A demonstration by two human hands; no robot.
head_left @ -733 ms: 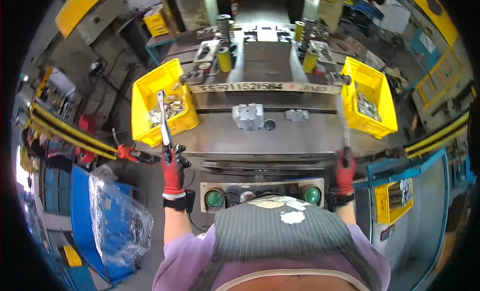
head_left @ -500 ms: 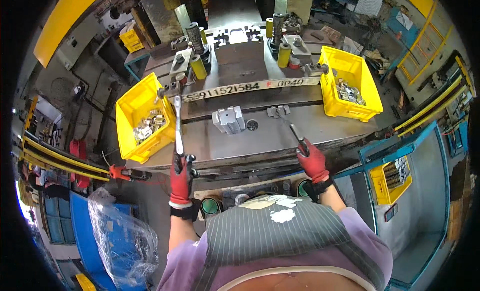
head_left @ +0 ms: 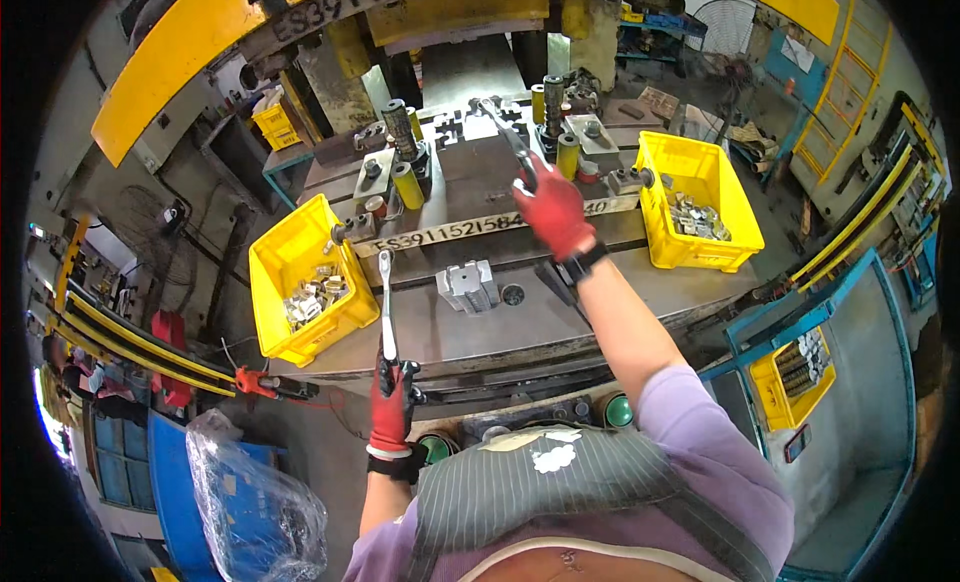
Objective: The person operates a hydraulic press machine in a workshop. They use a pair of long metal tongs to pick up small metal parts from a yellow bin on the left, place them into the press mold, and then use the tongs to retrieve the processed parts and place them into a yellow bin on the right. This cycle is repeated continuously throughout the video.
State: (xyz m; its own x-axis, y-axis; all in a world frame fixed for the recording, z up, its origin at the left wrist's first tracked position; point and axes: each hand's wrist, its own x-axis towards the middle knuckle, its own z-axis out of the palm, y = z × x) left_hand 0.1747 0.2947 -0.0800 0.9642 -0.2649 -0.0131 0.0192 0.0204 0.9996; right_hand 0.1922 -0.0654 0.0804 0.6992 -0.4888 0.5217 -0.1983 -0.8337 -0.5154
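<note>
Press table (head_left: 470,340): metal parts (head_left: 315,300) already held in yellow bins (head_left: 268,300); silver tool (head_left: 388,312) gripped by left hand (head_left: 389,412); second tool (head_left: 512,140), clenched by right hand (head_left: 555,208), extended over die (head_left: 478,129), work seemingly unfinished.

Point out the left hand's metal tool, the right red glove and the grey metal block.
Metal tool (head_left: 388,312): head view, on its shaft.
Right red glove (head_left: 556,213): head view, its back.
Grey metal block (head_left: 468,287): head view, mid-body.
</note>
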